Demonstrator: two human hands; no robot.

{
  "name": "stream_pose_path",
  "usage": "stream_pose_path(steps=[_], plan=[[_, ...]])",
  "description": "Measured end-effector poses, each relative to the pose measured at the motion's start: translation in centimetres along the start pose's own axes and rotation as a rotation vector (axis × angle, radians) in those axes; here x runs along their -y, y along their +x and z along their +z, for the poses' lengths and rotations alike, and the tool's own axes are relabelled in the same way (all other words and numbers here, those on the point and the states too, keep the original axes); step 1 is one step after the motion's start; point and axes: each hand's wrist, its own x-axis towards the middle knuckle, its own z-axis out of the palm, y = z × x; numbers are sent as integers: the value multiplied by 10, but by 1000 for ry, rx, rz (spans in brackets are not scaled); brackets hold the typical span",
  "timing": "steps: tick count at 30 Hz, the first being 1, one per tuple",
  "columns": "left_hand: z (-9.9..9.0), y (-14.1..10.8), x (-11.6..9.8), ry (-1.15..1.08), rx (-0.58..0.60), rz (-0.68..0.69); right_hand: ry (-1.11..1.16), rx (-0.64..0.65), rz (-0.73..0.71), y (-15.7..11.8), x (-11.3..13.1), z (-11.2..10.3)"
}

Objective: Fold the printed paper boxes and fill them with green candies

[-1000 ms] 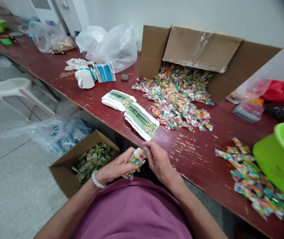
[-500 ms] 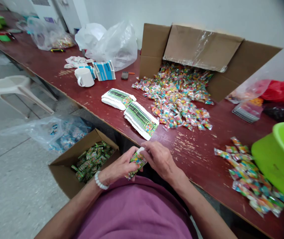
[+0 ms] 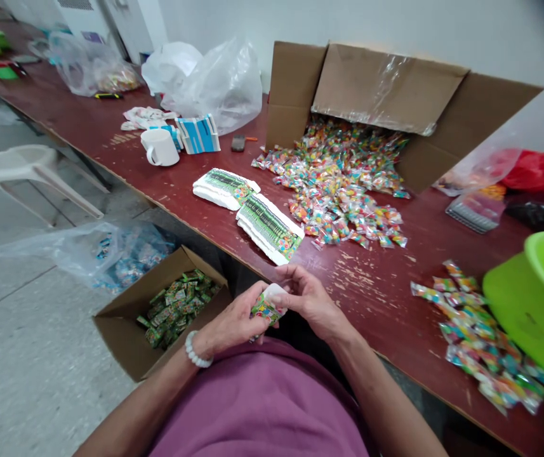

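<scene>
The big carton [image 3: 386,86] stands open on the table [image 3: 362,285], and everything can be placed from it. On its near side, beyond the table edge, the left hand [image 3: 231,324] clamps a small printed packet [image 3: 266,308] between thumb and fingers. The right hand [image 3: 314,301] has its thumb at the packet's white flap [image 3: 274,291], index finger raised and the others loosely curled; whether it truly pinches the flap is hard to tell, as the fingers cover the spot.

The likeliest trouble is a crease or tear in the flap, if the thumb pushes askew while the left hand squeezes thin card. A slack grip could drop the packet towards the lap, since it is held off the tabletop.

The nearer fan of flat cards [image 3: 269,228], in front of the carton and to its left, reaches close to the table edge, so a knuckle lifted carelessly could scatter it. The farther fan [image 3: 224,188] touches or almost touches it, and might shift too. The wrapped sweets [image 3: 343,197] sprawl from the carton's mouth to beside the nearer fan, where a sweeping sleeve or wrist could mix them.

The right hand has its best room over the scuffed wood before the carton, between that sprawl and the sweets by the green tub [image 3: 514,304]; down to the carton's left, the low box [image 3: 126,324] sits close by the left forearm
</scene>
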Motion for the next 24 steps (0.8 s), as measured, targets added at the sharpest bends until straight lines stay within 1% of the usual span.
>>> stream_pose_path(steps=[2, 4, 6, 8, 11, 13, 15, 17, 20, 22, 24], plan=[[2, 0, 0, -10, 27, 23, 48, 94, 104, -1, 3, 3], [3, 2, 2, -185, 49, 18, 107, 155, 138, -3, 5, 4], [3, 4, 5, -424, 24, 8, 170, 164, 112, -4, 6, 2], [3, 6, 7, -576, -41, -6, 219, 172, 73, -7, 5, -1], [6, 7, 7, -645, -108, -28, 208, 188, 39, -10, 1, 1], [9, 7, 7, -677, -142, -34, 159, 148, 3, -11, -2, 7], [12, 7, 8, -715, -185, -40, 101, 78, -62, -11, -6, 15], [13, 7, 9, -759, -202, -60, 36, 9, -151, -10, -9, 20], [12, 7, 9, -867, -153, -78, -149, -90, -313, -8, -10, 20], [10, 8, 8, -947, -102, -79, -314, -106, -431, -8, -9, 16], [10, 8, 5, -992, -76, -88, -436, -51, -528, -9, -7, 10]])
